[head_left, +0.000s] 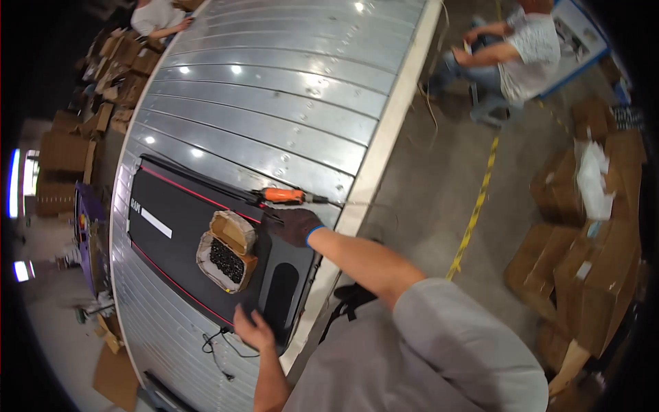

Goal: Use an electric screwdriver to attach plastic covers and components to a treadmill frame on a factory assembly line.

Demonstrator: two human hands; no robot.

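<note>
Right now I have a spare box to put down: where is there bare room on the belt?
Free: the slatted belt beyond the screwdriver, and the panel's far end past the small box. Crowded: the near end, between both hands.

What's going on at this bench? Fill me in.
A person leans over a long metal conveyor table with a flat black panel with red stripes lying on it. The gloved right hand rests on the panel's far edge, just below an orange electric screwdriver lying there. The bare left hand presses on the panel's near edge. A small open cardboard box of dark screws sits on the panel between them. Other people are seated beyond the table.
</note>
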